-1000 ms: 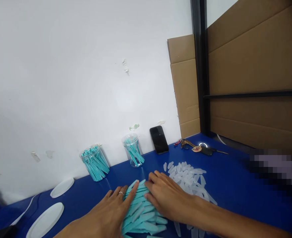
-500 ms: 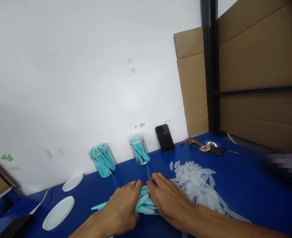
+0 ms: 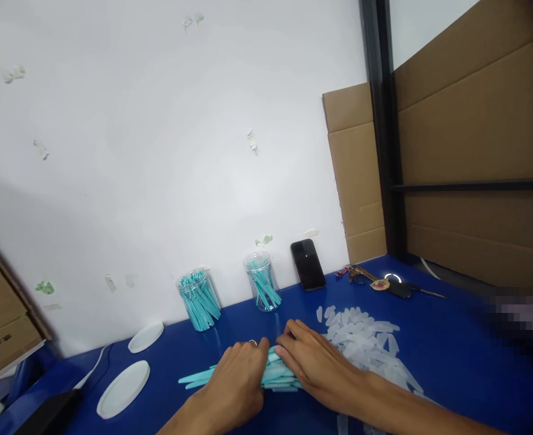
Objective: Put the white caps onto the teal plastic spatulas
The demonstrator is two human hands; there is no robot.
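A bundle of slim, tapered turquoise sticks [image 3: 280, 376] lies low over the blue table between my two hands. My left hand [image 3: 236, 380], with a ring on one finger, wraps around its left part, and pointed stick ends poke out beyond the wrist. Closed over the bundle's right end is my right hand [image 3: 314, 359], thumb and fingers pressed on the sticks. Just right of that hand spreads a pile of small translucent whitish sleeve-like pieces [image 3: 361, 338], partly hidden by my forearm.
A full clear jar of turquoise sticks [image 3: 198, 302] and a sparser jar [image 3: 262, 284] stand by the wall. A phone [image 3: 308, 264] leans beside them; keys [image 3: 361, 273] lie farther right. Two white round lids [image 3: 124, 388] lie at left, near a cable [image 3: 92, 370].
The view has tilted up and left, so everything sits lower and farther right. The sticks between my hands look more evenly lined up, and more ends show on the left.
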